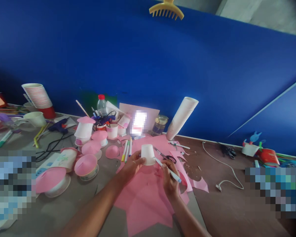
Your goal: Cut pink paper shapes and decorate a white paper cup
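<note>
My left hand (135, 162) grips a white paper cup (148, 154), which is turned upside down above a pink paper sheet (148, 200). In my right hand (169, 177) is a marker pen (171, 171) with a light blue end, its tip at the cup's lower right side. Just behind the right hand lie scissors (170, 158) with dark handles, on the pink paper. Several more markers (127, 150) lie left of the cup. Whether the pen tip touches the cup, I cannot tell.
Several paper cups with pink cone tops (86, 165) stand at the left. Behind are a leaning stack of white cups (182, 118), a glass jar (160, 125) and a lit phone (138, 122). A white cable (233, 169) lies at the right. A blue partition (138, 56) closes the back.
</note>
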The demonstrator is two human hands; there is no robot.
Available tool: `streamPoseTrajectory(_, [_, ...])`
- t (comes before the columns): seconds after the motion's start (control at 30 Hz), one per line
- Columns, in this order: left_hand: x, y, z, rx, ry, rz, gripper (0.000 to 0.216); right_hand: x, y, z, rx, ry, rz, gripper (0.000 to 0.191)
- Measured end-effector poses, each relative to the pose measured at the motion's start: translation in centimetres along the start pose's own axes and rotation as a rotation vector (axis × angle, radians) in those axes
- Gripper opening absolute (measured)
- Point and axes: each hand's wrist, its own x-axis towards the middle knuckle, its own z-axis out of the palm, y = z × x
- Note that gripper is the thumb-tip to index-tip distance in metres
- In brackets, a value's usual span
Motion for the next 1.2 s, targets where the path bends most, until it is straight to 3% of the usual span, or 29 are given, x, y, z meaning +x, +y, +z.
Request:
streamPoseTrajectory(0.27, [-0.1, 0.4, 0.2, 0.008, 0.012, -0.026, 0.048, 0.0, 1.0, -0.2, 0.01, -0.039, 0.096, 0.022])
streamPoseTrajectory(0.5, [0.2, 0.1, -0.1, -0.021, 0.029, -0.015, 0.049, -0.3, 2.0, -0.1, 0.091, 0.132, 0.174, 0.028])
streamPoseTrajectory(0.7, [0.0, 0.1, 0.0, 0.023, 0.007, 0.026, 0.048, -0.2, 2.4, 0.3, 0.161, 0.125, 0.195, 0.039])
streamPoseTrajectory(0.9, [-0.1, -0.3, -0.3, 0.203, 0.04, 0.056, 0.05, 0.5, 1.3, 0.7, 0.14, 0.185, 0.181, 0.039])
streamPoseTrajectory(1.2, [0.0, 0.1, -0.3, 0.668, -0.058, 0.133, 0.051, 0.7, 2.3, 0.4, 0.065, 0.184, 0.075, 0.029])
